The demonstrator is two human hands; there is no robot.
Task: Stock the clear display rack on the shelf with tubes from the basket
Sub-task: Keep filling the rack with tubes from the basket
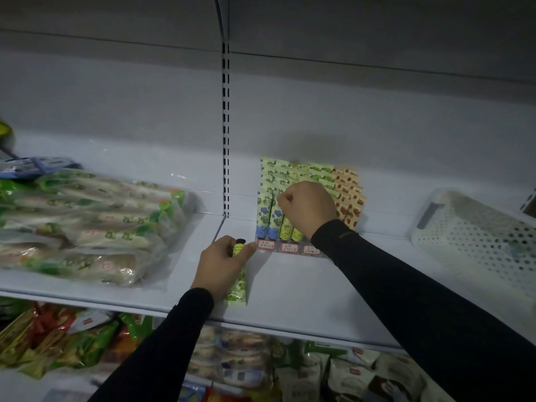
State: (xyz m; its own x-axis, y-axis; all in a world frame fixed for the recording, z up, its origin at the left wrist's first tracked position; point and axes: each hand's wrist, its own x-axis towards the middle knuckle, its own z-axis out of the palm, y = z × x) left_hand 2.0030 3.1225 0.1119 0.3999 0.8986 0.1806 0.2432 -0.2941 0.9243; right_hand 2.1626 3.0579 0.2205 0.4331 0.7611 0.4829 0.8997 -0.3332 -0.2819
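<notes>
Rack point(262, 245) on shelf point(290, 285) is nearly full. Right hand point(307, 206) pinches a tube top there; left hand point(224, 261) grips a green tube point(236, 288) beside it. Risk: forcing tubes topples neighbours. Basket point(470, 236) sits right.

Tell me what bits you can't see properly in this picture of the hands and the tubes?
All in the head view:
- Right hand: its curled fingers face away, so whether it pinches a tube is hidden.
- Display rack: the hand and sleeve cover its middle and right slots.
- Red labels: writing too small to read.
- White basket: cut off by the right edge; contents unclear.
- Green tube in the left hand: fingers hide its middle.
</notes>
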